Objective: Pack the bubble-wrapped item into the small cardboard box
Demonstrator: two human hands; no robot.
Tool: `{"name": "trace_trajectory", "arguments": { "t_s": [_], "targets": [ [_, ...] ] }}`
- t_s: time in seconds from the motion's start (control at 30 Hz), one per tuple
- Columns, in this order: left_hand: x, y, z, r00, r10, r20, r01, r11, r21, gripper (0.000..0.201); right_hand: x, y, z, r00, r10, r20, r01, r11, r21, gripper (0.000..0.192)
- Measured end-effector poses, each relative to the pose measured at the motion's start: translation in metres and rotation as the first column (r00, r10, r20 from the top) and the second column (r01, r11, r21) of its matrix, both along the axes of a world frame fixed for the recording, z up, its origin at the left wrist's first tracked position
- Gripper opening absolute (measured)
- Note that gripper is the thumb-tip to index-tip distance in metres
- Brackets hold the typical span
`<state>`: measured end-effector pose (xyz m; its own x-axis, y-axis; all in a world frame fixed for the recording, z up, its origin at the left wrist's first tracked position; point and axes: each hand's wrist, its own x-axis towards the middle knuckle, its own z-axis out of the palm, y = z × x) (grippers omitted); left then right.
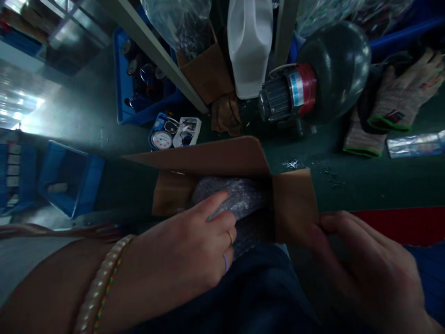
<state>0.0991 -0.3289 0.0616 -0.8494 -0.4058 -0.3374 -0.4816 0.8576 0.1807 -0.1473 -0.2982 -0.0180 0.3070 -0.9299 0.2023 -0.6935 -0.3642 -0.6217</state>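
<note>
An open cardboard box point(208, 157) sits in front of my body with its flaps folded outward. Inside lies a package in clear bubble wrap point(243, 197); what it wraps is hard to make out. My left hand point(205, 241) reaches over the near side of the box, its index finger resting on the wrap and the other fingers curled against it. The thumb is hidden. At the right, my right hand point(368, 264), slightly blurred, pinches the edge of the box's right flap point(295, 202) between thumb and fingers.
Behind the box are a small gauge point(162, 140), a brown cloth point(226, 114), a white jug point(249, 46) and a dark rounded tank with a motor-like end point(333, 74). Work gloves point(399, 99) lie right. Blue bins point(71, 178) stand left; a shelf post point(163, 60) slants behind.
</note>
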Motion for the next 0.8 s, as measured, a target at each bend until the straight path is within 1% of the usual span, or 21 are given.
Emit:
{"name": "trace_trajectory", "arguments": {
  "t_s": [0.07, 0.13, 0.2, 0.23, 0.27, 0.3, 0.33, 0.37, 0.4, 0.43, 0.47, 0.5, 0.53, 0.57, 0.6, 0.67, 0.7, 0.73, 0.77, 0.8],
  "targets": [
    [-0.005, -0.005, -0.010, 0.999, -0.037, -0.003, 0.037, 0.999, -0.025, 0.019, -0.002, -0.001, -0.008, 0.998, -0.047, -0.050, 0.047, 0.999, -0.002, 0.011],
    [-0.010, -0.009, -0.021, 1.000, -0.004, -0.001, 0.004, 0.998, -0.059, 0.017, -0.007, -0.004, -0.015, 0.987, -0.092, -0.129, 0.094, 0.996, 0.009, 0.013],
    [-0.015, -0.011, -0.029, 0.999, 0.032, 0.007, -0.031, 0.995, -0.091, 0.017, -0.012, -0.007, -0.016, 0.968, -0.114, -0.223, 0.125, 0.991, 0.036, 0.017],
    [-0.017, -0.011, -0.032, 0.999, 0.048, 0.011, -0.046, 0.994, -0.103, 0.017, -0.014, -0.007, -0.012, 0.957, -0.129, -0.259, 0.143, 0.989, 0.036, 0.018],
    [-0.018, -0.010, -0.033, 0.998, 0.058, 0.015, -0.057, 0.993, -0.108, 0.017, -0.014, -0.007, -0.007, 0.953, -0.147, -0.266, 0.155, 0.988, 0.007, 0.018],
    [-0.018, -0.008, -0.033, 0.998, 0.063, 0.017, -0.060, 0.992, -0.109, 0.018, -0.012, -0.006, 0.000, 0.957, -0.158, -0.244, 0.153, 0.987, -0.040, 0.020],
    [-0.017, -0.006, -0.033, 0.998, 0.063, 0.007, -0.062, 0.991, -0.114, 0.018, -0.007, -0.004, 0.009, 0.969, -0.142, -0.200, 0.127, 0.988, -0.086, 0.025],
    [-0.015, -0.002, -0.031, 0.998, 0.063, -0.018, -0.065, 0.990, -0.122, 0.019, 0.000, -0.002, 0.016, 0.986, -0.092, -0.141, 0.074, 0.989, -0.125, 0.030],
    [-0.010, 0.001, -0.028, 0.996, 0.064, -0.067, -0.073, 0.989, -0.129, 0.019, 0.010, 0.001, 0.023, 0.996, -0.008, -0.090, -0.005, 0.990, -0.138, 0.034],
    [-0.004, 0.006, -0.025, 0.987, 0.078, -0.142, -0.097, 0.987, -0.132, 0.020, 0.021, 0.004, 0.027, 0.994, 0.093, -0.064, -0.100, 0.987, -0.123, 0.035],
    [0.005, 0.010, -0.022, 0.966, 0.110, -0.234, -0.143, 0.981, -0.133, 0.022, 0.033, 0.006, 0.028, 0.981, 0.180, -0.073, -0.186, 0.979, -0.085, 0.038],
    [0.017, 0.015, -0.019, 0.930, 0.159, -0.331, -0.212, 0.969, -0.128, 0.024, 0.044, 0.007, 0.026, 0.965, 0.235, -0.121, -0.239, 0.971, -0.025, 0.040],
    [0.029, 0.020, -0.017, 0.881, 0.226, -0.416, -0.300, 0.946, -0.123, 0.025, 0.055, 0.006, 0.022, 0.946, 0.252, -0.202, -0.249, 0.968, 0.044, 0.043],
    [0.043, 0.025, -0.017, 0.822, 0.302, -0.482, -0.409, 0.903, -0.132, 0.023, 0.064, 0.003, 0.016, 0.921, 0.249, -0.301, -0.224, 0.968, 0.115, 0.045],
    [0.057, 0.029, -0.018, 0.752, 0.383, -0.536, -0.533, 0.832, -0.155, 0.021, 0.071, -0.001, 0.009, 0.884, 0.248, -0.397, -0.189, 0.965, 0.182, 0.048],
    [0.082, 0.038, -0.026, 0.582, 0.524, -0.622, -0.752, 0.637, -0.167, 0.015, 0.081, -0.014, -0.006, 0.793, 0.271, -0.546, -0.126, 0.950, 0.287, 0.053],
    [0.091, 0.040, -0.034, 0.491, 0.582, -0.648, -0.825, 0.550, -0.131, 0.013, 0.085, -0.022, -0.012, 0.746, 0.304, -0.592, -0.122, 0.937, 0.327, 0.055],
    [0.097, 0.042, -0.042, 0.407, 0.636, -0.655, -0.869, 0.490, -0.065, 0.012, 0.088, -0.030, -0.018, 0.702, 0.340, -0.625, -0.127, 0.924, 0.360, 0.057],
    [0.101, 0.042, -0.051, 0.335, 0.691, -0.641, -0.890, 0.455, 0.025, 0.012, 0.091, -0.039, -0.024, 0.664, 0.365, -0.652, -0.126, 0.915, 0.384, 0.056],
    [0.102, 0.040, -0.060, 0.284, 0.744, -0.605, -0.888, 0.442, 0.127, 0.014, 0.093, -0.048, -0.029, 0.636, 0.376, -0.674, -0.119, 0.911, 0.396, 0.054]
  ]
}}
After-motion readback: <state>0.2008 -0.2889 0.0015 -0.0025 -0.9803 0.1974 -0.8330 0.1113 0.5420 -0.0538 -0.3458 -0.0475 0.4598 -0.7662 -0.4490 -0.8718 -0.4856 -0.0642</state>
